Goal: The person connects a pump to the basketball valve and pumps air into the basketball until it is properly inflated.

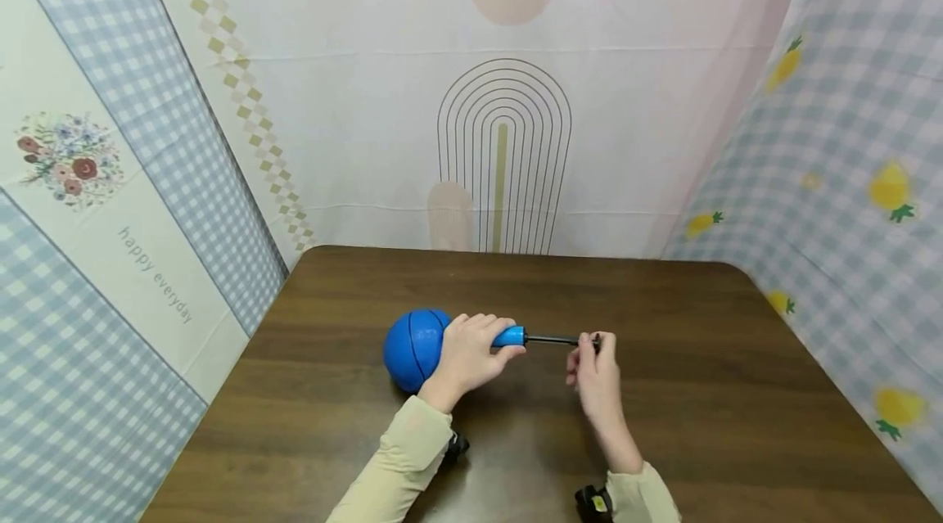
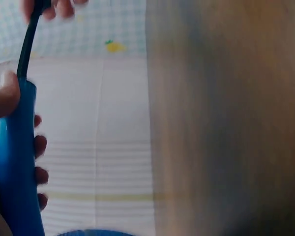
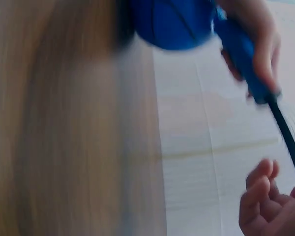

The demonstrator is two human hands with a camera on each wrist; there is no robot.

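A blue ball (image 1: 414, 349) with dark seam lines sits on the wooden table, left of both hands. My left hand (image 1: 471, 351) grips the blue barrel of a hand pump (image 1: 510, 335) beside the ball, fingers wrapped round it in the left wrist view. Whether the pump's tip enters the ball is hidden by that hand. From the barrel's right end a thin black rod (image 1: 552, 339) stands drawn out. At the rod's far end, my right hand (image 1: 598, 371) pinches the dark handle, mostly covered by the fingers.
The brown wooden table (image 1: 309, 441) spreads under both arms. Behind it hangs a pale printed cloth (image 1: 354, 138), with checked cloths (image 1: 832, 220) on either side. Dark wrist cameras (image 1: 593, 502) sit on both sleeves.
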